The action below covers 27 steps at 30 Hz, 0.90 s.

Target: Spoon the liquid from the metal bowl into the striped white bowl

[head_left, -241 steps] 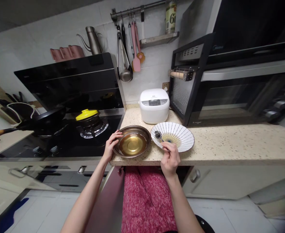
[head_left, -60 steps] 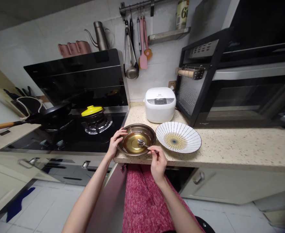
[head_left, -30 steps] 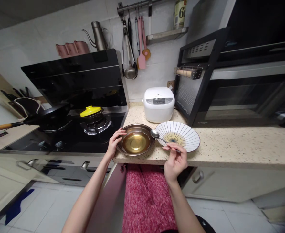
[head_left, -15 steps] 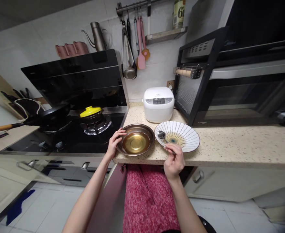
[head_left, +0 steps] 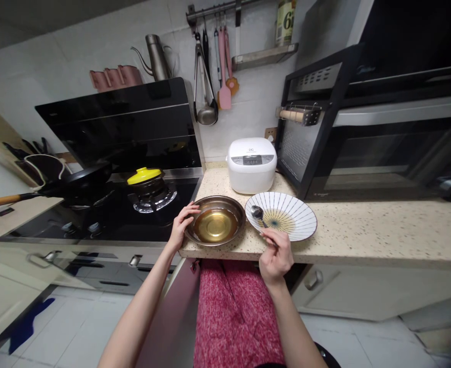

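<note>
My left hand (head_left: 181,222) holds the left rim of a round metal bowl (head_left: 242,223), its fingers reaching over the edge. Clear amber-yellow liquid (head_left: 216,227) covers the bowl's bottom. In my right hand (head_left: 277,255) is a metal spoon (head_left: 256,212), gripped by the handle with curled fingers. The spoon's head is over the left part of a white plate (head_left: 304,217) with dark radiating lines. A little yellowish liquid lies in the middle of this plate. Bowl and plate stand side by side on the speckled counter (head_left: 371,225).
Behind the plate stands a white rice cooker (head_left: 252,166). To the left, a small pot with a yellow lid (head_left: 144,176) and a dark wok (head_left: 83,181) sit on the stove. A black rack (head_left: 306,138) and an oven (head_left: 394,158) occupy the right. Utensils (head_left: 206,112) hang above.
The spoon's head has shifted very slightly to the right above the plate. Both hands keep their holds, and the bowl and plate stay in place.
</note>
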Available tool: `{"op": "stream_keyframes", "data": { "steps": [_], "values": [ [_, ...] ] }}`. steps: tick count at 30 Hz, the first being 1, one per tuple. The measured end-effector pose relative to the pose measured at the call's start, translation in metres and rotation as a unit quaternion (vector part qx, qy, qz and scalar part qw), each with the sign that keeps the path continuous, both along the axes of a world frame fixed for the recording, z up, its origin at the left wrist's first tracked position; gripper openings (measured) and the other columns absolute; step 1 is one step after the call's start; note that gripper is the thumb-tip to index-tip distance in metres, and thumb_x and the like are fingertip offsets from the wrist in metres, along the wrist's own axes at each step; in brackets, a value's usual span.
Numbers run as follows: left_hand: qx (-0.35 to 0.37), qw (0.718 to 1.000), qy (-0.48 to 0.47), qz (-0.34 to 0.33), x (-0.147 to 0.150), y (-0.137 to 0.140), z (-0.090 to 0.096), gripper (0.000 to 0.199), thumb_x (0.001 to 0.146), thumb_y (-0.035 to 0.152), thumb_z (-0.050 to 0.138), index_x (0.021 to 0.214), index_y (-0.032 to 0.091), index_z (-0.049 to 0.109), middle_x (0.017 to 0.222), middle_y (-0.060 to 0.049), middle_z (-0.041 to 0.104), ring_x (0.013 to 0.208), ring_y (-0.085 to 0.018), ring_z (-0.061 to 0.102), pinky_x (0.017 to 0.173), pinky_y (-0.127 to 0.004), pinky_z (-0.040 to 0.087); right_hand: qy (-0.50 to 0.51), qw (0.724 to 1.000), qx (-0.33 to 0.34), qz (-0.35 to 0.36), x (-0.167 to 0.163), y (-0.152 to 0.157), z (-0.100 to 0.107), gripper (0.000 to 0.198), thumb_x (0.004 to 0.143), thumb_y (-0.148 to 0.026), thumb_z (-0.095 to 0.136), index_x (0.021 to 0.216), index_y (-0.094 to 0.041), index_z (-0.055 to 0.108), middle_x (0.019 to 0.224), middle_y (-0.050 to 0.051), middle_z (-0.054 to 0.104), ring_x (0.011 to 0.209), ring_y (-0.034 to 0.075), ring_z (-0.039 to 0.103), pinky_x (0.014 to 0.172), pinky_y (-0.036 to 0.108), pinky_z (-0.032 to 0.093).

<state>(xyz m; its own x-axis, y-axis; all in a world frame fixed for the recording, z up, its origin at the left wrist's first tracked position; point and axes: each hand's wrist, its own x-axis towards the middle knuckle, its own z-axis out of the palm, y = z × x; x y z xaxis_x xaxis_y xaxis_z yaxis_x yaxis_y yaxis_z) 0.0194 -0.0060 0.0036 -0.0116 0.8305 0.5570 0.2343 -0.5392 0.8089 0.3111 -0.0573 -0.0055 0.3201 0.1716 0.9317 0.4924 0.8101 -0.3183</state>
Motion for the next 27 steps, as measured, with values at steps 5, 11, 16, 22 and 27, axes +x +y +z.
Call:
{"op": "stream_keyframes", "data": {
  "steps": [5,11,16,22,27],
  "values": [
    [0.001,1.0,-0.001,-0.001,-0.001,0.0,-0.001,0.024,0.088,0.028,0.062,0.099,0.02,0.081,0.13,-0.01,0.072,0.147,-0.036,0.044,0.127,-0.057,0.025,0.1,0.99,-0.051,0.09,-0.014,-0.009,-0.001,0.018,0.101,-0.014,0.049,0.107,-0.023,0.064,0.091,0.003,0.07,0.082,0.017,0.068,0.07,0.034,0.06],
    [0.006,1.0,-0.001,-0.002,-0.002,0.002,-0.002,0.025,0.088,0.028,0.062,0.1,0.02,0.082,0.129,-0.01,0.072,0.147,-0.035,0.045,0.127,-0.057,0.026,0.081,0.977,-0.115,0.161,-0.034,-0.015,-0.002,0.016,0.101,-0.014,0.05,0.1,-0.023,0.064,0.09,0.003,0.068,0.083,0.016,0.067,0.074,0.033,0.059],
    [0.008,1.0,-0.003,-0.004,-0.002,0.003,-0.003,0.025,0.088,0.028,0.062,0.1,0.02,0.081,0.129,-0.01,0.072,0.146,-0.036,0.046,0.126,-0.058,0.026,0.06,0.97,-0.155,0.179,-0.042,-0.012,-0.01,0.017,0.102,-0.015,0.05,0.101,-0.023,0.065,0.091,0.003,0.068,0.083,0.015,0.068,0.073,0.03,0.059],
    [0.005,1.0,-0.001,-0.002,-0.001,0.001,-0.001,0.025,0.088,0.029,0.061,0.1,0.02,0.081,0.13,-0.01,0.072,0.147,-0.035,0.044,0.127,-0.057,0.025,0.042,0.965,-0.181,0.184,-0.046,-0.008,-0.016,0.016,0.102,-0.017,0.051,0.1,-0.023,0.066,0.092,0.002,0.069,0.082,0.015,0.068,0.074,0.029,0.058],
    [0.001,1.0,0.0,0.0,-0.001,0.0,-0.001,0.024,0.088,0.028,0.062,0.1,0.02,0.081,0.13,-0.01,0.072,0.147,-0.035,0.045,0.127,-0.057,0.025,0.04,0.962,-0.192,0.191,-0.05,-0.007,-0.016,0.017,0.102,-0.017,0.05,0.1,-0.023,0.066,0.093,0.002,0.069,0.079,0.014,0.067,0.071,0.026,0.057]
  ]
}}
